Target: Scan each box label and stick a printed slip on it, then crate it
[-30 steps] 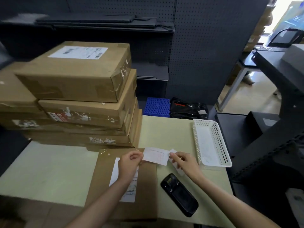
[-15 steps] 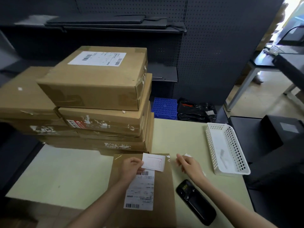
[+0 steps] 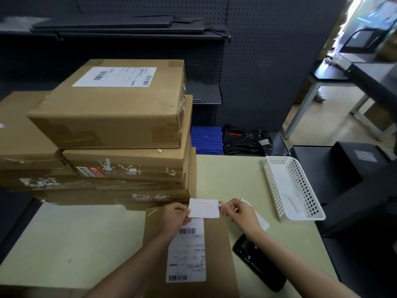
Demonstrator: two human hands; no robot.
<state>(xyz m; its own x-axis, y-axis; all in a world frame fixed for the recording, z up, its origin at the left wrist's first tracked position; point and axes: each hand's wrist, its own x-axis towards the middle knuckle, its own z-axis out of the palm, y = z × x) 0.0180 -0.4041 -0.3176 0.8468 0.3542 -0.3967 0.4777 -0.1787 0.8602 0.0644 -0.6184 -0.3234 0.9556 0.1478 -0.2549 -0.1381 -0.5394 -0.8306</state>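
Note:
A flat cardboard box (image 3: 217,257) lies on the pale table in front of me, its white barcode label (image 3: 187,254) facing up. Above the label's far end I hold a small white printed slip (image 3: 204,208). My left hand (image 3: 174,218) pinches the slip's left edge. My right hand (image 3: 240,214) pinches its right edge. The black handheld scanner (image 3: 257,263) lies on the table just right of the box, under my right forearm.
A tall stack of cardboard boxes (image 3: 120,130) fills the table's left and back. A white perforated basket (image 3: 294,190) stands at the right edge, with a loose white paper (image 3: 262,220) beside it. A blue crate (image 3: 206,139) sits beyond the table.
The slip moved left from over the bare table to above the box label. My right hand let go of it for a moment and now pinches its right edge again.

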